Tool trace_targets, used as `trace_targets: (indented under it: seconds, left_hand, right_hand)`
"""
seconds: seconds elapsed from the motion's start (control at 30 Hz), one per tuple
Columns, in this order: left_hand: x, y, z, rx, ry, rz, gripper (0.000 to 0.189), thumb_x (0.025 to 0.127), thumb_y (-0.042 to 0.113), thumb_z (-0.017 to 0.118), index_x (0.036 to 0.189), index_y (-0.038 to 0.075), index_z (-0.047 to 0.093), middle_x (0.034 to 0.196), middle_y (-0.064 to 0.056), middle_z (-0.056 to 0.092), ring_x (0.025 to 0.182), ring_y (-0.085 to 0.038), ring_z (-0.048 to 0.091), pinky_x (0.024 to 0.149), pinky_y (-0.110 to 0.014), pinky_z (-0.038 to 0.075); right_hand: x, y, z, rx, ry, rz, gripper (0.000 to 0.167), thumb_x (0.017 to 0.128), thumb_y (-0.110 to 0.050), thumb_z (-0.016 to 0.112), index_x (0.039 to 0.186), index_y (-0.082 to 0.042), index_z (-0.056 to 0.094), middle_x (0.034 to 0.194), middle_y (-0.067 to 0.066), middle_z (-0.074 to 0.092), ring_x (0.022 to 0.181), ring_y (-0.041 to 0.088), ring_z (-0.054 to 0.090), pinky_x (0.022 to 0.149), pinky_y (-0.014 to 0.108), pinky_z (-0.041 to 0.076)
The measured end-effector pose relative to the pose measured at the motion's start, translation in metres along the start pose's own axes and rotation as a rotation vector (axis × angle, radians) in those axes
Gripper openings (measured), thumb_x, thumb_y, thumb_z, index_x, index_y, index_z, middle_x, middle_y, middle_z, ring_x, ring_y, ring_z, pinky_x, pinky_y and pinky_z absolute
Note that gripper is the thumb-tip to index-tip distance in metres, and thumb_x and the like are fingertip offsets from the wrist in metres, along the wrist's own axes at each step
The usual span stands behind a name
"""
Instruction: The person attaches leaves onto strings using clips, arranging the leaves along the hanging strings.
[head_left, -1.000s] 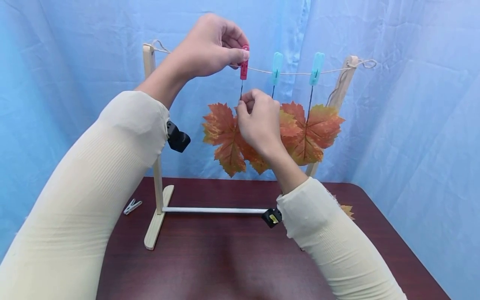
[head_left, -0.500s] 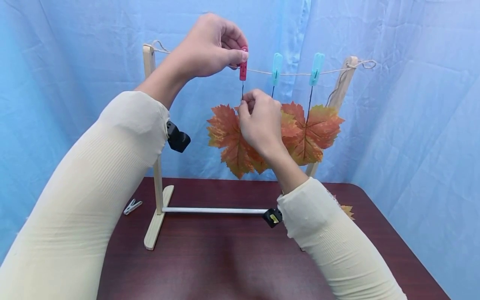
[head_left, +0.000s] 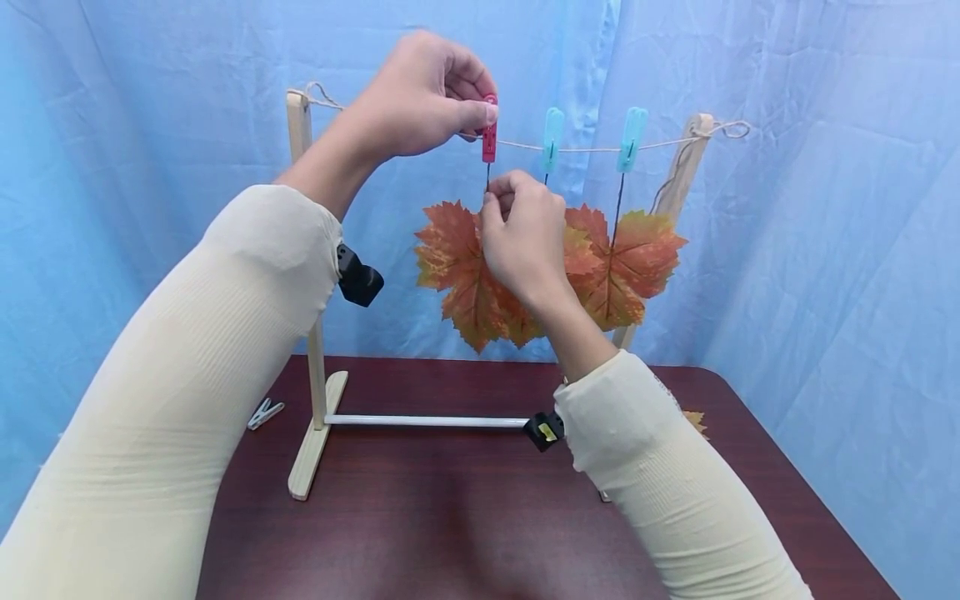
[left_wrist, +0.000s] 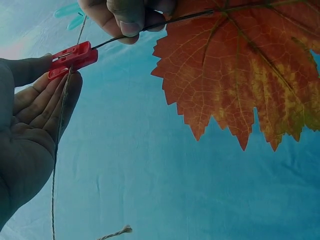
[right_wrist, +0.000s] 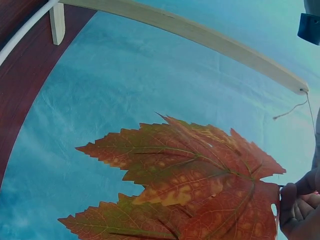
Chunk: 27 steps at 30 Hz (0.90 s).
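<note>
High on the string [head_left: 517, 144], my left hand [head_left: 423, 100] pinches a red clothespin [head_left: 489, 143] between thumb and fingers. In the left wrist view the red clothespin [left_wrist: 75, 59] sits on the string, with the dark leaf stem [left_wrist: 112, 40] at its tip. Just below, my right hand [head_left: 525, 237] pinches that stem. From it hangs an orange-red artificial maple leaf [head_left: 453, 267], partly behind the hand; the right wrist view shows the leaf [right_wrist: 200, 170] spread beside the fingers. To the right, two light-blue clothespins hold further leaves, one leaf [head_left: 630, 262] largely visible.
The string runs between two wooden posts, the left post [head_left: 317, 367] standing on a foot joined to a white rod [head_left: 427, 421]. A white clothespin [head_left: 266, 413] lies on the dark red table [head_left: 420, 517] at left. Another leaf [head_left: 696, 421] shows behind the right sleeve.
The leaf in my right hand has swung a little to the right, and that hand has risen slightly along the stem. My left hand keeps its grip on the red clothespin, almost unmoved.
</note>
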<state>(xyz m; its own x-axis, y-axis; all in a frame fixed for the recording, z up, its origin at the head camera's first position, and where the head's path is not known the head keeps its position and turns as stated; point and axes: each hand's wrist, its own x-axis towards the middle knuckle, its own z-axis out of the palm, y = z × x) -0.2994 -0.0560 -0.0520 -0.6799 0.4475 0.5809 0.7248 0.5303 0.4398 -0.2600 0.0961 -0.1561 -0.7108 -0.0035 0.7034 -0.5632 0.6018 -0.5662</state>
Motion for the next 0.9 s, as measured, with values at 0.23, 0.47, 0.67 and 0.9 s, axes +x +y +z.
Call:
trace_targets:
  seconds: [0.23,0.47,0.67,0.9]
  left_hand:
    - [0.0007,0.0009,-0.0001,0.025,-0.006,-0.007,0.021,0.102,0.024,0.065,0.113,0.006,0.07,0.101,-0.006,0.071,0.094,-0.013,0.07,0.091,-0.024,0.055]
    - [0.0016,-0.0002,0.0008,0.047,-0.003,-0.001,0.021,0.102,0.024,0.065,0.112,0.006,0.071,0.1,-0.005,0.071,0.091,-0.012,0.068,0.09,-0.023,0.055]
    - [0.0008,-0.0022,0.0022,0.046,-0.005,0.011,0.021,0.102,0.024,0.065,0.111,0.005,0.071,0.099,-0.005,0.071,0.091,-0.012,0.068,0.09,-0.024,0.055]
    - [-0.0004,-0.0004,0.0029,0.042,-0.016,0.006,0.022,0.102,0.022,0.065,0.112,0.004,0.071,0.1,-0.006,0.071,0.092,-0.012,0.069,0.091,-0.024,0.055]
  right_hand:
    - [0.001,0.0013,0.0011,-0.005,-0.003,0.0,0.022,0.105,-0.013,0.057,0.112,0.005,0.068,0.093,0.014,0.071,0.076,0.021,0.063,0.066,0.031,0.054]
    - [-0.0002,0.005,0.0012,-0.014,0.005,-0.023,0.022,0.104,-0.013,0.058,0.112,0.005,0.068,0.094,0.015,0.071,0.076,0.022,0.063,0.067,0.03,0.055]
    - [0.001,0.0042,0.0015,-0.018,0.018,-0.042,0.023,0.105,-0.012,0.057,0.114,0.006,0.068,0.093,0.015,0.07,0.075,0.022,0.062,0.065,0.029,0.053]
    - [0.0026,0.0032,0.0012,-0.02,0.031,-0.031,0.024,0.105,-0.012,0.056,0.115,0.006,0.068,0.095,0.015,0.071,0.076,0.021,0.062,0.065,0.028,0.052]
